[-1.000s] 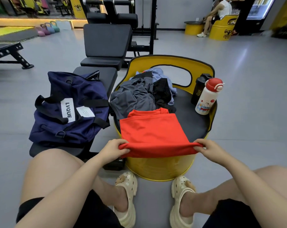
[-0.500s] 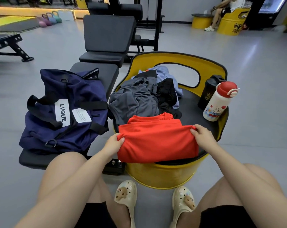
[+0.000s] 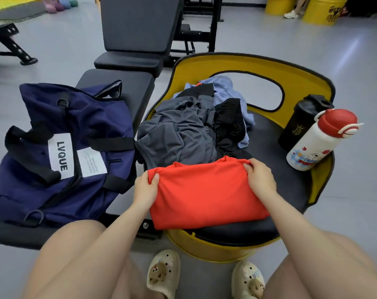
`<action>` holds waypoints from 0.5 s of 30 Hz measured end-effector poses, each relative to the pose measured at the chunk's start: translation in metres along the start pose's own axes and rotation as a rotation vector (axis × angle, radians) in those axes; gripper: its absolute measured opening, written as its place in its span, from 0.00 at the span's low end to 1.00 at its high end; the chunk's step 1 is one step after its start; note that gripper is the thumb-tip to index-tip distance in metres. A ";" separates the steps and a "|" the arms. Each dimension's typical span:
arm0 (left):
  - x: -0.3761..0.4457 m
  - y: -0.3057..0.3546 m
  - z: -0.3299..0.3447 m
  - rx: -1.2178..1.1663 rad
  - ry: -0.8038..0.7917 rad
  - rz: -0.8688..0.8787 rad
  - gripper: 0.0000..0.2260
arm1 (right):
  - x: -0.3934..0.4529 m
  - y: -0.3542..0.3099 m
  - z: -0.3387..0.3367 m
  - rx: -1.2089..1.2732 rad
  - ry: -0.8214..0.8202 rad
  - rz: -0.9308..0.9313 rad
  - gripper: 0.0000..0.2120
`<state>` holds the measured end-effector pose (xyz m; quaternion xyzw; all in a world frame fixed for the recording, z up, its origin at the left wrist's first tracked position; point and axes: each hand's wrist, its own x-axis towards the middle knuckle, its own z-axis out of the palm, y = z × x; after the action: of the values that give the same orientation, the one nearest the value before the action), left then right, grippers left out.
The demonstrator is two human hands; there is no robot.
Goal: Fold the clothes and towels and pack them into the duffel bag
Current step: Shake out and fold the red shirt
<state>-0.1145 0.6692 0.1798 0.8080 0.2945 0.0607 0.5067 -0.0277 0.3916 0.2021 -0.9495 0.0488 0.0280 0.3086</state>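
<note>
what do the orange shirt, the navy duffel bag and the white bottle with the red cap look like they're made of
The folded orange shirt looks like a thin, smooth synthetic knit: faint sheen, soft folds. The navy duffel bag seems matte woven nylon or canvas, slumping, with black webbing straps. The white bottle with the red cap looks hard and glossy, plastic or coated metal; I cannot tell which.

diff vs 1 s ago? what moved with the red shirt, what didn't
Both hands, left hand and right hand, carried the near hem of the red shirt away from the person, up to its collar edge, folding it in half. Both keep gripping that edge. The duffel bag, clothes pile and two bottles stayed put.
</note>
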 end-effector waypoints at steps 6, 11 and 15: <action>0.000 -0.005 0.007 -0.078 -0.011 -0.094 0.17 | 0.000 0.003 0.010 0.075 -0.129 0.147 0.27; -0.006 -0.001 0.014 -0.035 -0.049 -0.085 0.17 | -0.011 0.004 0.003 0.137 -0.175 0.143 0.23; -0.016 0.013 0.021 -0.022 -0.053 -0.050 0.18 | -0.023 0.015 -0.008 0.177 -0.050 0.110 0.16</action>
<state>-0.1136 0.6400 0.1841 0.7962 0.3003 0.0297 0.5244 -0.0524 0.3764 0.2012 -0.9135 0.0956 0.0644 0.3902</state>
